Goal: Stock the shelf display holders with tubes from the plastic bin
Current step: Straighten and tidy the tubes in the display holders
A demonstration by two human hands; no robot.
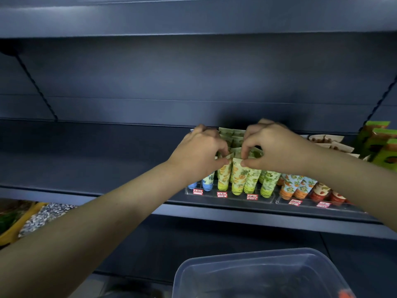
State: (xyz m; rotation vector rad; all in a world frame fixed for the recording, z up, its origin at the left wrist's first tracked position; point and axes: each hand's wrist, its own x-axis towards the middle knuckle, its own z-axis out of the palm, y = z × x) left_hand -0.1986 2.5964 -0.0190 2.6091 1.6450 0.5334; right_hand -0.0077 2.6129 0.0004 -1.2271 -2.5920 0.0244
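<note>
Clear display holders on the dark shelf hold rows of upright tubes, cap down. My left hand pinches the flat top of a yellow-green tube. My right hand pinches the top of the neighbouring yellow pineapple-print tube. Both tubes stand in the holder's front row. Green tubes stand to their right, blue tubes to their left. The clear plastic bin lies below at the bottom right, with only a small orange piece showing at its corner.
A second holder to the right carries orange and red tubes. Green boxes stand at the far right of the shelf. The shelf's left part is bare. Yellow and patterned packages lie on a lower shelf at left.
</note>
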